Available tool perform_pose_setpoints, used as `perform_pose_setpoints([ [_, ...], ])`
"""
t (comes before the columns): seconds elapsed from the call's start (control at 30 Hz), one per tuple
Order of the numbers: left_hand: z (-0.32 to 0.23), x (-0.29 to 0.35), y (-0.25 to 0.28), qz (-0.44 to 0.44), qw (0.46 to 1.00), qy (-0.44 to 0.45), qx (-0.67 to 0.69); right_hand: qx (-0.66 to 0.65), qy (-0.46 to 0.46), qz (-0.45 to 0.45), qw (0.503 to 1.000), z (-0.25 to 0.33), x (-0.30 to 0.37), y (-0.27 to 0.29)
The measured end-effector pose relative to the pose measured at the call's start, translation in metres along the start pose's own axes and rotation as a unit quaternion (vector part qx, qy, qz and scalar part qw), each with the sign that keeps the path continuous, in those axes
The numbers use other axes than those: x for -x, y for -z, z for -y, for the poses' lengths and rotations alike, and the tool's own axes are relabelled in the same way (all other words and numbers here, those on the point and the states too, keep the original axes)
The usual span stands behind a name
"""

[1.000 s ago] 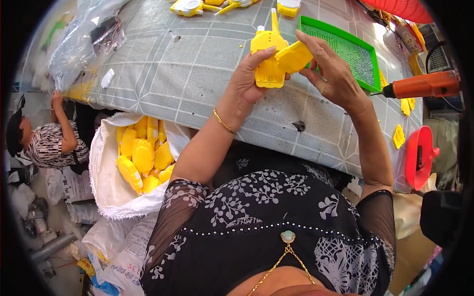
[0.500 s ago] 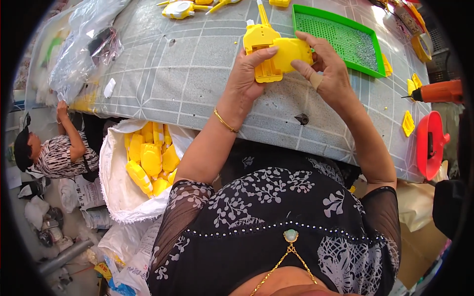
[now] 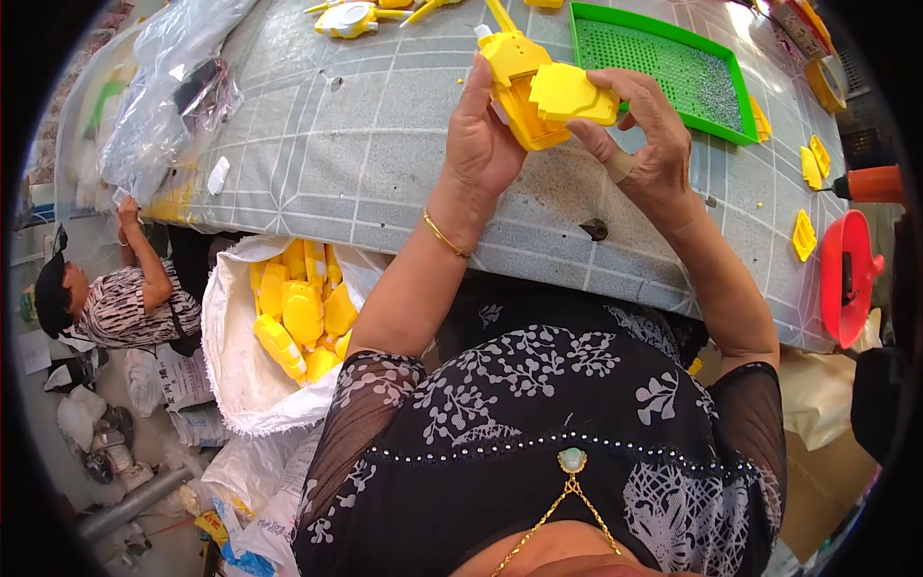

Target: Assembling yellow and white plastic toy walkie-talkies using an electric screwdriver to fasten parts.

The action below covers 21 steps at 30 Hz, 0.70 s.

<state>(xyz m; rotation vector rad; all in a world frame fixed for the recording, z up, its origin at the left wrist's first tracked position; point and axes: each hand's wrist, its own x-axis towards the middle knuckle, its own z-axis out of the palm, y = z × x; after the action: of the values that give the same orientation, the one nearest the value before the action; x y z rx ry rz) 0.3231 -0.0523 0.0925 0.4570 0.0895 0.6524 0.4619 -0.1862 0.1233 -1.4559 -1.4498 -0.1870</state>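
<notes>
My left hand (image 3: 486, 149) is closed around a yellow plastic toy casing (image 3: 517, 60) with an open compartment and a thin stick rising from its top. Between the thumb and fingers of my right hand (image 3: 654, 139), a yellow cover (image 3: 575, 93) is pinched; it lies tilted over the right part of the compartment. Whether the cover touches the casing's edge I cannot tell. A bandage wraps my right thumb.
Beyond my right hand lies a green perforated tray (image 3: 748, 115) with small metal screws. An orange electric screwdriver (image 3: 870, 185), a red plastic part (image 3: 838, 279) and small yellow pieces (image 3: 805, 236) are at right. A white sack (image 3: 236, 365) holds yellow casings. Another person (image 3: 130, 298) works at left.
The casing has turned and tilted in my left hand. My right hand has shifted the cover slightly right, uncovering more of the compartment. My left thumb has come off the cover.
</notes>
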Motion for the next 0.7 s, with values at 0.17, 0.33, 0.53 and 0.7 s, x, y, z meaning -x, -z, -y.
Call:
perform_pose_setpoints([
  [0.17,0.000,0.006,-0.002,-0.007,0.999,-0.018,-0.045,0.031,-0.010,0.002,0.999,0.003,0.000,-0.005],
  [0.33,0.000,0.002,0.004,0.037,0.999,-0.016,-0.027,0.018,-0.044,0.022,0.999,0.010,0.000,-0.001],
  [0.53,0.000,0.003,0.000,0.058,0.998,-0.029,-0.019,-0.005,-0.092,0.016,0.996,0.011,0.001,-0.004],
  [0.7,0.000,0.004,-0.003,0.088,0.994,-0.045,-0.052,-0.029,-0.103,0.018,0.994,0.012,0.001,-0.004],
])
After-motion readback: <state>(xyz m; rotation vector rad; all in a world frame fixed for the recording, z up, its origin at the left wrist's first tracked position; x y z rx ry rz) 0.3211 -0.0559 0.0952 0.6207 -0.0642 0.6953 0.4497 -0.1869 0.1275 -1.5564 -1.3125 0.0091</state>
